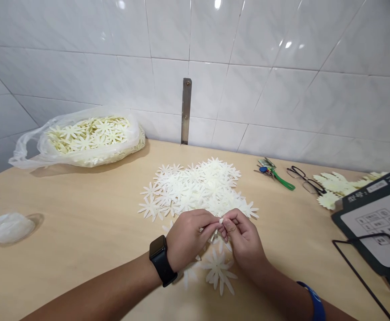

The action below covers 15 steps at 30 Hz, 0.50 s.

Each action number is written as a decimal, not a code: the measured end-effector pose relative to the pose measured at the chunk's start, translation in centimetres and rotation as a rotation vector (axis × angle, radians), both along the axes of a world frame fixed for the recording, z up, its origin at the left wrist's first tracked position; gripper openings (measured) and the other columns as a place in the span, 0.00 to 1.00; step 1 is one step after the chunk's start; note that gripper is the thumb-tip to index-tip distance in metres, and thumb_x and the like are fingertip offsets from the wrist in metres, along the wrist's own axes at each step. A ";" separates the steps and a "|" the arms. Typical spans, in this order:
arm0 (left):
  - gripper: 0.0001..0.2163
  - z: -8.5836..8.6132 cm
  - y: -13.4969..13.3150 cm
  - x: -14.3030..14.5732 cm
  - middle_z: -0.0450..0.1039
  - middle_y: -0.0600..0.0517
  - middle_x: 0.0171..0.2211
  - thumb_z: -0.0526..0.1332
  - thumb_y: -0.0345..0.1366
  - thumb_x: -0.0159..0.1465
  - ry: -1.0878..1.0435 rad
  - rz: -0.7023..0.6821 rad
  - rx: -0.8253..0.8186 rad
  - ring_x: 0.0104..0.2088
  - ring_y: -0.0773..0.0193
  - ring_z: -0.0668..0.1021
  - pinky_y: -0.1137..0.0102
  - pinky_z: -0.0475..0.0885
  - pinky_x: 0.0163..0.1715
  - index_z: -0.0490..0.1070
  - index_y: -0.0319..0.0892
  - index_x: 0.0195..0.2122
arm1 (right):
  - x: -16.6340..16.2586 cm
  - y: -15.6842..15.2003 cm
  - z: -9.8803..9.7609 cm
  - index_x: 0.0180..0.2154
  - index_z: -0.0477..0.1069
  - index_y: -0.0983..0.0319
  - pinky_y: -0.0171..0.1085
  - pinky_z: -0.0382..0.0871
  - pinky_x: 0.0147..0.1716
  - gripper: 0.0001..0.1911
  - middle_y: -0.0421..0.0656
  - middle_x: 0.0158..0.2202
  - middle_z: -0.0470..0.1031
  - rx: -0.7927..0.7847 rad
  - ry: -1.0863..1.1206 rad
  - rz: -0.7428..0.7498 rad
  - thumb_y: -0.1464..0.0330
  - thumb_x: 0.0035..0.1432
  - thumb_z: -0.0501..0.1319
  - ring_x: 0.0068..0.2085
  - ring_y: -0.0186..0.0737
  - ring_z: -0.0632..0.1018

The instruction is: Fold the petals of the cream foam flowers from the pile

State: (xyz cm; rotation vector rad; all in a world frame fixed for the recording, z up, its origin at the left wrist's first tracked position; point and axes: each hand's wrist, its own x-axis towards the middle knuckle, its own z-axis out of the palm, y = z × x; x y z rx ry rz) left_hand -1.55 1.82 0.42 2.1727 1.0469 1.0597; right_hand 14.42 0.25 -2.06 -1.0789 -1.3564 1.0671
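My left hand (pixel 198 234), with a black watch at the wrist, and my right hand (pixel 245 238) meet in a pinch in front of me. Between their fingertips is a small pale flower cutout (pixel 221 221), mostly hidden by the fingers. Just beyond the hands lies a heap of cream-white, many-petalled flower cutouts (pixel 198 185). Nearer to me, a few loose flower cutouts (pixel 217 271) rest on the table below the hands, partly covered by the left wrist.
On the wooden table (pixel 91 214), an open plastic bag (pixel 108 158) of flower cutouts sits back left, a clear bag of white material (pixel 9 227) at left. Keys (pixel 265 170), eyeglasses (pixel 305 179), yellowish cutouts (pixel 332 185) and a dark printed box (pixel 379 218) occupy the right. Tiled wall behind.
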 end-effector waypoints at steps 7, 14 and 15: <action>0.09 -0.1 0.1 -0.1 0.80 0.52 0.31 0.59 0.32 0.65 0.006 -0.007 -0.003 0.31 0.66 0.78 0.73 0.71 0.34 0.79 0.44 0.33 | 0.0 0.0 0.0 0.28 0.65 0.60 0.33 0.63 0.25 0.14 0.36 0.22 0.65 -0.012 0.007 0.006 0.59 0.63 0.58 0.24 0.34 0.66; 0.09 0.0 0.0 -0.1 0.80 0.52 0.31 0.59 0.32 0.65 0.010 0.001 -0.007 0.32 0.65 0.79 0.72 0.72 0.34 0.79 0.44 0.33 | -0.1 0.0 0.3 0.28 0.65 0.60 0.34 0.64 0.26 0.14 0.37 0.22 0.65 -0.001 0.008 0.013 0.59 0.63 0.58 0.24 0.34 0.67; 0.09 0.0 0.0 0.0 0.80 0.52 0.31 0.59 0.33 0.65 0.011 0.006 -0.007 0.32 0.65 0.78 0.72 0.72 0.34 0.79 0.44 0.33 | -0.1 0.0 0.3 0.28 0.65 0.60 0.34 0.63 0.26 0.14 0.36 0.22 0.64 -0.002 0.011 0.015 0.59 0.63 0.58 0.24 0.34 0.67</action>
